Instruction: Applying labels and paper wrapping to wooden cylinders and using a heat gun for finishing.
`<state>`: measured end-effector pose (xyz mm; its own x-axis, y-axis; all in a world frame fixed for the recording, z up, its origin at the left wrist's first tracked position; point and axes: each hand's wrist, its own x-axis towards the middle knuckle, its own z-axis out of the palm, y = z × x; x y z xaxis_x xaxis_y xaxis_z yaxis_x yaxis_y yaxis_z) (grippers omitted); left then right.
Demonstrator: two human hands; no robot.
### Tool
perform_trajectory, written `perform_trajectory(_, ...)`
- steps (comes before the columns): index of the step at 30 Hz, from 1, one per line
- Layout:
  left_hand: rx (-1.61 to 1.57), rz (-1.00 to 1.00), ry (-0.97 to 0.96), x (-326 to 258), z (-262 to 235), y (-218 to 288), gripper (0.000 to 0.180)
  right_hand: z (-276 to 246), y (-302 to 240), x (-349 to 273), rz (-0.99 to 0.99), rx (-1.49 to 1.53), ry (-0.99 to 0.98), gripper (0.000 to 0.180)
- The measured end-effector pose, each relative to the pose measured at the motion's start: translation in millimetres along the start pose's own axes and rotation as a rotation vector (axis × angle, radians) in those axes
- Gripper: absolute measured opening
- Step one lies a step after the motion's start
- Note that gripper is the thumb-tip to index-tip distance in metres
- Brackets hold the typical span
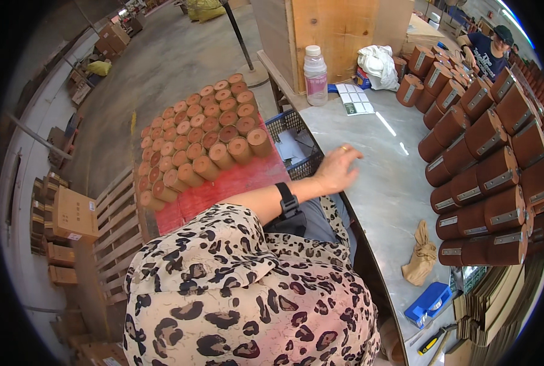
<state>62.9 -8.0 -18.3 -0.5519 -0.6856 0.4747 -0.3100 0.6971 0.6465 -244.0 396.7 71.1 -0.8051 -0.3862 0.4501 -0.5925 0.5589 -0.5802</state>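
My left hand (334, 169) reaches out from a leopard-print sleeve, with a black watch on the wrist and a ring on one finger. Its fingers are spread and it holds nothing; it hovers at the near edge of the grey metal table (381, 183). A blue plastic crate (287, 125) stands just left of the hand, below the table edge. Beyond the crate, a stack of tan cylinders (205, 143) lies end-on over a red sheet (235, 183). My right hand is not in view.
Dark brown cylinders with metal plates (485, 177) are piled along the table's right side. On the table are a plastic bottle (315, 67), white cloth (378, 61), papers (354, 99), a crumpled brown bag (422, 256) and a blue box (429, 303). Another person (488, 49) works at the far right. Cardboard boxes (74, 213) and a wooden pallet (116, 226) stand at the left.
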Motion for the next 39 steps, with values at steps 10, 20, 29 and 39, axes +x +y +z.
perform_trajectory(10, -1.065, 0.619, -0.475, 25.5, -39.3, 218.1, 0.068, -3.9, -142.7, -75.1, -0.252, 0.179, 0.199, 0.036)
perform_trajectory(20, -1.867, -0.335, -0.435, 26.4, -163.8, 216.8, 0.113, 16.2, -285.2, -120.7, -0.673, 0.297, 0.242, 0.018)
perform_trajectory(29, -1.740, -0.819, -0.049, -49.0, -152.0, 51.3, 0.046, 146.4, -368.9, -114.9, -0.720, 0.458, -0.866, 0.078)
perform_trajectory(39, -1.100, -0.629, -0.172, -104.5, -149.3, 7.0, 0.061, 243.6, -384.9, -153.9, -0.873, 0.494, -0.945, 0.068)
